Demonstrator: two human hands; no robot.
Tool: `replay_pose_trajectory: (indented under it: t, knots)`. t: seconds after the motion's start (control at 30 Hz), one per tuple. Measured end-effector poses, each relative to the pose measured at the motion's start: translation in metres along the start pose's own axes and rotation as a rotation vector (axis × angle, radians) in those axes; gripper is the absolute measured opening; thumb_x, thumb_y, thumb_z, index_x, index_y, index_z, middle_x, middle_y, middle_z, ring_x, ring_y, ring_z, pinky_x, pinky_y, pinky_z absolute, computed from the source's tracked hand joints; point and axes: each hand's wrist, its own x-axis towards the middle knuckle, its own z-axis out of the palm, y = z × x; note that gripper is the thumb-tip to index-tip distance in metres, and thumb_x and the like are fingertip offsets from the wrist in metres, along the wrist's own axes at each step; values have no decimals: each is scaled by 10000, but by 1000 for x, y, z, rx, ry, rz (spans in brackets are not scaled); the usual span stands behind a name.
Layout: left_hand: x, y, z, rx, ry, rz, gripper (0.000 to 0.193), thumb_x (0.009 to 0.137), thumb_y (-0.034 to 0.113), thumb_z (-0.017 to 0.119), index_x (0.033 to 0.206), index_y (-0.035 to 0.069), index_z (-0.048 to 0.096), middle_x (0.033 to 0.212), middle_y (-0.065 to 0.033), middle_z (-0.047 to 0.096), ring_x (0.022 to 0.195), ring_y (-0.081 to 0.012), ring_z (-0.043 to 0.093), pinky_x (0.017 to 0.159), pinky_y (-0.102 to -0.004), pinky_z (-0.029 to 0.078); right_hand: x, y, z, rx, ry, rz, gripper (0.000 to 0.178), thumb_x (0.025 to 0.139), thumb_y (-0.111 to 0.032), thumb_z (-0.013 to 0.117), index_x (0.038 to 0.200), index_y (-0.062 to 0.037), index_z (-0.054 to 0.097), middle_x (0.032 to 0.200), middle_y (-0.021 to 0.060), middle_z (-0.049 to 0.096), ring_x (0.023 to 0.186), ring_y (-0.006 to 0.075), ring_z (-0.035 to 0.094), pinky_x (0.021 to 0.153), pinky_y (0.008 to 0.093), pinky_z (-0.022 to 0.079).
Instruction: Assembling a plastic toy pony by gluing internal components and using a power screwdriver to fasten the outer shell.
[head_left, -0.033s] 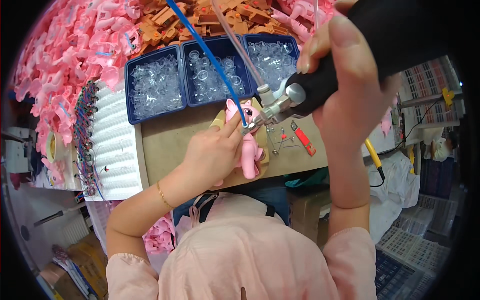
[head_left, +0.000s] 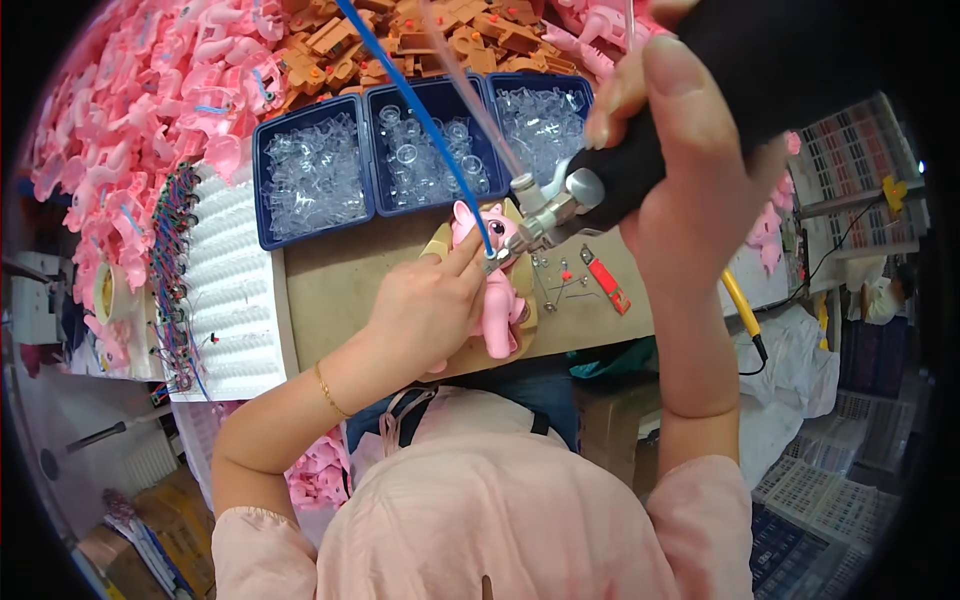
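A pink toy pony (head_left: 502,325) lies in a tan holder (head_left: 526,343) near the front of the work surface. My left hand (head_left: 425,305) presses on it, fingers reaching up to its head and neck. High on the right, my right hand (head_left: 690,150) is closed around a black-bodied powered driver (head_left: 735,90), which slants down to the left. Its metal nose (head_left: 540,220) meets the pony just below the head, beside my left fingertips; the exact contact spot is hidden. A blue hose (head_left: 425,115) and a clear tube (head_left: 470,80) run to the nose.
Three joined blue bins (head_left: 372,150) of clear plastic parts stand behind the pony. Pink shells (head_left: 190,90) and brown parts (head_left: 400,45) are heaped beyond. A white ribbed tray (head_left: 228,300) with wired pieces is at left. Right lie a red cutter (head_left: 608,287) and a yellow-handled tool (head_left: 742,305).
My right hand and the driver's body have shifted slightly to the left. The driver's nose stays against the pony, and my left hand keeps its place.
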Motion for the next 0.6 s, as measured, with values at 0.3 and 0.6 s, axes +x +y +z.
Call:
replay_pose_trajectory:
  t: [0.3, 0.6]
  knots:
    - [-3, -2, 2, 11, 2, -16, 517, 733, 217, 586, 1208, 20, 530, 1279, -97, 533, 738, -220, 642, 620, -322, 520, 4, -77, -19, 419, -46, -12, 371, 880, -265, 422, 1091, 37, 465, 853, 88, 463, 731, 169, 425, 703, 316, 372]
    - [-4, -6, 9, -44, 211, 75, 271, 732, 137, 561, 985, 44, 593, 972, -55, 596, 686, -214, 629, 606, -352, 511, -27, -69, 14, 171, -5, 157, 456, 930, -307, 431, 1223, 41, 405, 731, 46, 476, 623, 139, 462, 596, 271, 403]
